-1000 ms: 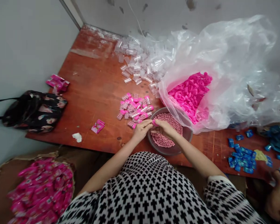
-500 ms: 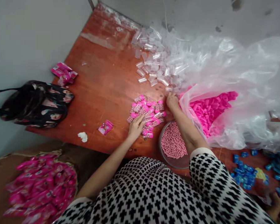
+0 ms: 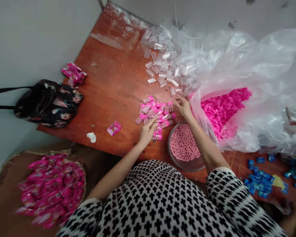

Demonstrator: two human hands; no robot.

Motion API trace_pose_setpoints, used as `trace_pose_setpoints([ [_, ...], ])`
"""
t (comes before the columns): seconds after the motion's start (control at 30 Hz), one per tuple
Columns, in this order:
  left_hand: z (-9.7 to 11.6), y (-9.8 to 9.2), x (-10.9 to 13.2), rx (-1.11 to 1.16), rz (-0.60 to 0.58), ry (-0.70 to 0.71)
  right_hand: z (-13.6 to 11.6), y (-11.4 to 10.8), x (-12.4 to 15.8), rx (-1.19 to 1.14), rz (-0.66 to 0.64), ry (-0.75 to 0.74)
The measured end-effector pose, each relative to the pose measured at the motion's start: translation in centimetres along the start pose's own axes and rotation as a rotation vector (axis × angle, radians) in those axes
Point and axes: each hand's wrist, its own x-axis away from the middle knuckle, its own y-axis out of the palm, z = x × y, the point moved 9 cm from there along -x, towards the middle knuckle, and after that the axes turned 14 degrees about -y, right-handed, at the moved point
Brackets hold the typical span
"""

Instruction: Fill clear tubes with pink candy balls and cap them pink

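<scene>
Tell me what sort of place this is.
Probably a small hand-packing workshop for sweets. On a worn wooden table lie a heap of empty clear vials, a bag of pink caps and a bowl of pink beads; both hands work at filled vials.

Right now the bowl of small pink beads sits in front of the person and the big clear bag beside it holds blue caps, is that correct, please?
Not quite: the caps in the clear bag are bright pink, not blue, as the head view shows. The bowl of small pink beads does sit in front of the person, beside that bag.
</scene>
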Motion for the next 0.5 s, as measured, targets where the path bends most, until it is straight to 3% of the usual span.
trace_pose_setpoints([
  [0.13, 2.1, 3.7, 1.4, 0.246, -0.128, -0.041, -4.6, -0.6, 6.2, -0.547, -0.013, -0.069],
  [0.23, 3.7, 6.2, 3.1, 0.41, -0.2, -0.062, -6.4, -1.2, 10.6, -0.741, -0.046, -0.026],
  [0.37, 5.4, 7.5, 5.4, 0.369, -0.172, -0.013, -7.0, -3.3, 14.1, -0.685, 0.005, -0.043],
  [0.5, 6.9, 7.7, 7.1, 0.147, -0.066, 0.148, -7.9, -5.9, 16.3, -0.37, 0.016, -0.211],
])
